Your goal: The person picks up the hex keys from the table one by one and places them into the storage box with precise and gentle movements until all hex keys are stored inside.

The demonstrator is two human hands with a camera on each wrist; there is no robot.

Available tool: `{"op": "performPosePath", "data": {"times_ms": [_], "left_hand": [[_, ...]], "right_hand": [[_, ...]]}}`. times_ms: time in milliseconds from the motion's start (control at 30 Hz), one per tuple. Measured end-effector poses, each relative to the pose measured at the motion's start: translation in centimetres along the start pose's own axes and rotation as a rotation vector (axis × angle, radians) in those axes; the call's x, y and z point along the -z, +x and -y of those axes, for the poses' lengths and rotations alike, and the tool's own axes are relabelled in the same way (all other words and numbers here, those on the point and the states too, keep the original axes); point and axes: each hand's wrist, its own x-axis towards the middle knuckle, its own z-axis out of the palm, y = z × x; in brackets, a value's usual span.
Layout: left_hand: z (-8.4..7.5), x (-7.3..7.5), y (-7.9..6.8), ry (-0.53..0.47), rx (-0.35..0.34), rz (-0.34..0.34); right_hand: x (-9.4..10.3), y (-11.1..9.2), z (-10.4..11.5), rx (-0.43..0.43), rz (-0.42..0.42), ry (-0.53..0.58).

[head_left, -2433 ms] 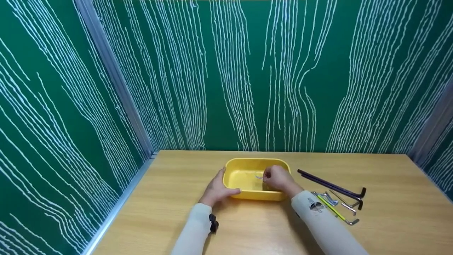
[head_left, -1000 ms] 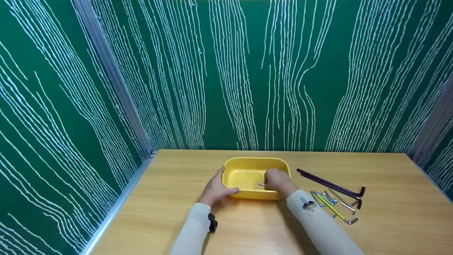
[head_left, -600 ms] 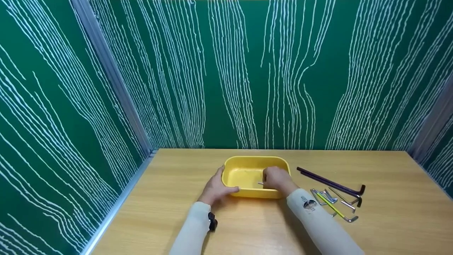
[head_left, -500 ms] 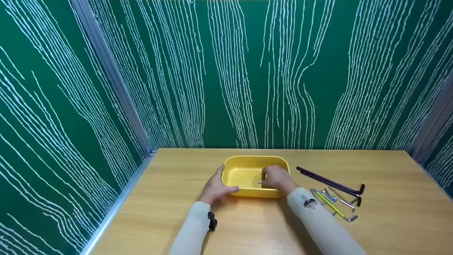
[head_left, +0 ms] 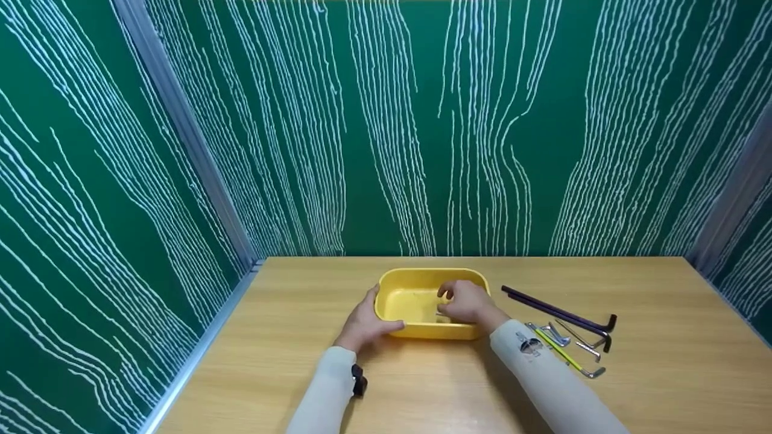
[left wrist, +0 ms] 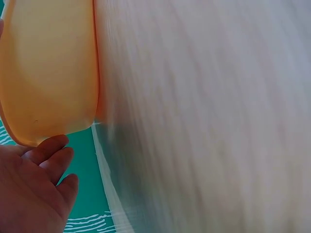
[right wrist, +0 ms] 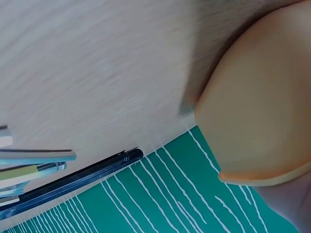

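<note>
Bin [head_left: 429,331] laid long axis left-right, left end gripped by left hand [head_left: 365,322]; right hand [head_left: 469,301] held inside, unclenched.

Pale long sleeves [head_left: 325,389], dark right-sleeve marking [head_left: 531,346], black left-cuff attachment [head_left: 359,381]

Tray [right wrist: 257,97] cropped in wrist views, item [head_left: 441,314] by right hand [head_left: 465,301] indistinct

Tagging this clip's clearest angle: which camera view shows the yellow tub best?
The head view: it looks down into the yellow tub, showing its inside and rim, though the right hand hides part. Both wrist views show mostly its outside, cut off by the picture's edge.
</note>
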Motion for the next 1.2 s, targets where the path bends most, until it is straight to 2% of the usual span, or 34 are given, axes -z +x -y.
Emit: {"op": "performPosePath", "data": {"times_ms": [200, 467, 700, 933, 1200], "left_hand": [[0.0, 0.2, -0.1, -0.014, -0.014, 0.004], [-0.2, 0.4, -0.6, -0.023, 0.009, -0.003], [-0.4, 0.3, -0.5, -0.037, 0.002, 0.008], [-0.2, 0.2, -0.4, -0.021, -0.013, -0.001], [-0.2, 0.1, -0.4, -0.017, -0.007, -0.006]], "right_hand": [[0.8, -0.1, 0.0, 0.045, -0.028, 0.059], [2.0, -0.4, -0.2, 0.004, -0.003, 0.177], [3.7, -0.8, -0.8, 0.015, -0.05, 0.124], [5.2, -1.1, -1.7, 0.048, -0.079, 0.14], [6.7, -1.5, -3.1, 0.066, -0.098, 0.107]]}}
